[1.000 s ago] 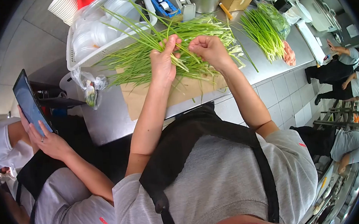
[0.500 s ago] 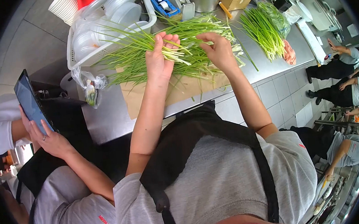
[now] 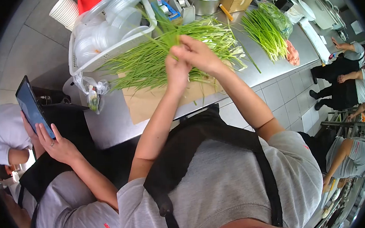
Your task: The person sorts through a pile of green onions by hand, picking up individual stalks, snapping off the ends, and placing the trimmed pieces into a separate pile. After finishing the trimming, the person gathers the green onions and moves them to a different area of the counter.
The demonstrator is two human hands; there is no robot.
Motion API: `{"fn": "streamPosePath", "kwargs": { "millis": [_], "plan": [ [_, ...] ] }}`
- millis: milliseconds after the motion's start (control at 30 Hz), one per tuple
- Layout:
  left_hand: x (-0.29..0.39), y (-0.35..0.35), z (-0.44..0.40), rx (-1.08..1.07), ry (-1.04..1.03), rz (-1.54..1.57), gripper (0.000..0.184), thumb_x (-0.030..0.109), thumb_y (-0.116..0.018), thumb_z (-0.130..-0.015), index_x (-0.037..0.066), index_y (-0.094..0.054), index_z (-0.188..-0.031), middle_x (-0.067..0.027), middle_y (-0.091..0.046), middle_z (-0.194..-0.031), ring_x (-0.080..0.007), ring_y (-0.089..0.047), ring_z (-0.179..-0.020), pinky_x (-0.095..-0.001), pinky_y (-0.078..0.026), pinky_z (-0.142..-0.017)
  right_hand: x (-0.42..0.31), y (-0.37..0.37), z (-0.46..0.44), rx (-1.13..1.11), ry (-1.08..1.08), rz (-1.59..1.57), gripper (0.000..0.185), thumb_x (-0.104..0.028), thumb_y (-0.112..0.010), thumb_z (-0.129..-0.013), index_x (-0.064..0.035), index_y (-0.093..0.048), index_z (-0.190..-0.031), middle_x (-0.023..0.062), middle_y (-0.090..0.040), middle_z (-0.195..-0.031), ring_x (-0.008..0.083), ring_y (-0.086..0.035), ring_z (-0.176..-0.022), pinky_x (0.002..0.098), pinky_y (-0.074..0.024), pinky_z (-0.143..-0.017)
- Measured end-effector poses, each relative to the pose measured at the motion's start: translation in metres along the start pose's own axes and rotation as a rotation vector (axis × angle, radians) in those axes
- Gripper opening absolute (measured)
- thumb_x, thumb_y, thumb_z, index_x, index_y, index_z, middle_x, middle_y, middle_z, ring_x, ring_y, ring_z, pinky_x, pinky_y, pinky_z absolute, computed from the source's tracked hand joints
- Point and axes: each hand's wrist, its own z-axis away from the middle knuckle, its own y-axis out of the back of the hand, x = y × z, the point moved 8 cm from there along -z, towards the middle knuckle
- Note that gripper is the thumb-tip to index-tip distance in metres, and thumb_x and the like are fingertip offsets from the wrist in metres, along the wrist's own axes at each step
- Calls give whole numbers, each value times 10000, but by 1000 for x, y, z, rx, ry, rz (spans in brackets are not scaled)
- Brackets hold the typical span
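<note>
Long green stalks with pale ends lie in a wide pile on brown paper. Over the pile, my left hand is closed around a small bunch of stalks, whose green tops point up and are blurred. My right hand overlaps the left at the bunch, its fingers pressed together; whether it grips any stalks is hidden by blur. A second bundle rests on the metal table to the right.
A white basket of clear plastic lids stands at the back left, near tape dispensers and a pot of green fruit. At left, a person holds a tablet. Other people stand far right.
My right hand has moved left onto my left hand. The held bunch has swung from slanting left to pointing up. At the left, the co-worker's fingers have shifted on the tablet.
</note>
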Motion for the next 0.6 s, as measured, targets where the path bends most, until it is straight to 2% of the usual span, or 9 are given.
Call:
{"fn": "streamPosePath", "kwargs": {
  "millis": [33,67,200,300,367,400,467,567,600],
  "plan": [
    [16,1,6,202,-171,-391,219,195,-512,-852,8,-518,-964,-49,-543,-790,-206,-547,-754,-292,-444,-672,-18,-1,-1,59,192,300,440,-358,-513,-865,22,-516,-1087,134,-609,-873,224,-583,-810,332,-460,-721],
    [4,5,1,146,-159,-446,290,177,-540,-800,-3,-505,-1024,-84,-569,-848,-238,-553,-808,-327,-437,-727,-26,-5,0,103,250,487,413,-338,-536,-844,21,-531,-1049,158,-617,-859,284,-592,-816,353,-457,-738],
    [16,-1,0,6,-94,-609,304,147,-580,-768,6,-523,-1032,-121,-574,-942,-232,-545,-842,-342,-431,-737,-1,2,-17,105,101,394,340,-318,-511,-846,9,-546,-931,184,-603,-789,359,-569,-799,427,-434,-739],
    [37,-2,-1,-112,-217,-639,299,135,-628,-730,41,-575,-1009,-126,-580,-971,-217,-561,-880,-334,-441,-739,1,34,-21,157,-8,205,301,-275,-476,-878,4,-558,-956,142,-627,-798,274,-603,-777,365,-457,-697],
    [72,5,3,-19,3,-993,344,135,-668,-705,63,-575,-1027,-110,-576,-1008,-215,-566,-911,-329,-430,-773,1,38,-18,-77,-250,267,272,-250,-460,-885,-15,-566,-972,121,-635,-784,260,-610,-749,378,-455,-675],
    [84,0,1,-28,6,-991,344,135,-668,-705,63,-575,-1027,-110,-576,-1008,-215,-566,-911,-329,-430,-773,1,40,-24,-83,-49,447,291,-275,-486,-850,-5,-550,-938,198,-610,-804,365,-575,-789,431,-442,-707],
    [135,-64,27,-205,-967,-1351,341,85,-650,-727,86,-565,-1057,-85,-595,-990,-206,-559,-929,-362,-410,-825,-10,34,-17,-159,32,512,298,-291,-489,-848,-14,-552,-939,197,-608,-809,367,-573,-788,432,-439,-705],
    [119,-88,15,-376,-947,-1577,293,97,-613,-750,70,-570,-1038,-107,-588,-993,-281,-549,-885,-390,-406,-822,-23,38,-8,-241,154,607,325,-330,-498,-840,-26,-557,-938,196,-602,-824,367,-566,-798,426,-436,-708],
    [107,-74,4,-434,-799,-1510,249,95,-583,-777,64,-571,-1023,-122,-584,-979,-292,-548,-879,-387,-410,-802,-26,44,-3,-273,219,622,344,-353,-503,-836,-29,-560,-935,197,-598,-834,365,-562,-809,418,-435,-715]
  ]
}}
